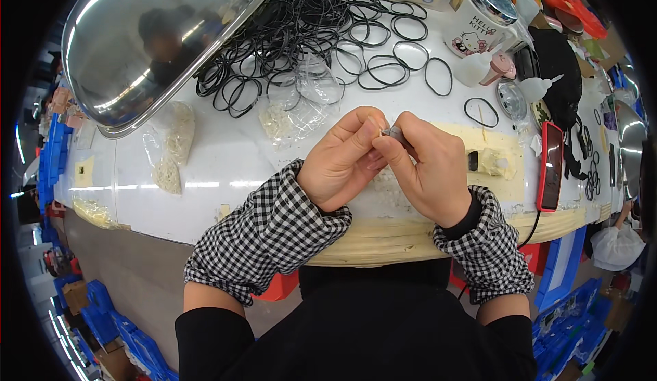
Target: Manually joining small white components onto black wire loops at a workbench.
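Over the near middle of the table, my left hand (342, 158) and my right hand (430, 169) meet fingertip to fingertip. Between the right thumb and fingers is a small dark grey piece (395, 132), its kind unclear. The left thumb and forefinger pinch at its left end, where a tiny pale bit shows; fingers hide most of it. Just beyond the left hand lies an open clear plastic bag (291, 117) with small pale pieces. Black rubber rings (308, 21) are heaped behind it, and several lie loose (438, 76) towards the right.
A large shiny metal bowl (157, 45) tilts at the back left. Near it lies a bag of pale pieces (176, 141). Rightward are a yellow taped patch (510, 179), a red-cased phone (549, 165) with a cable, white squeeze bottles (472, 71) and a lidded white mug (472, 32).
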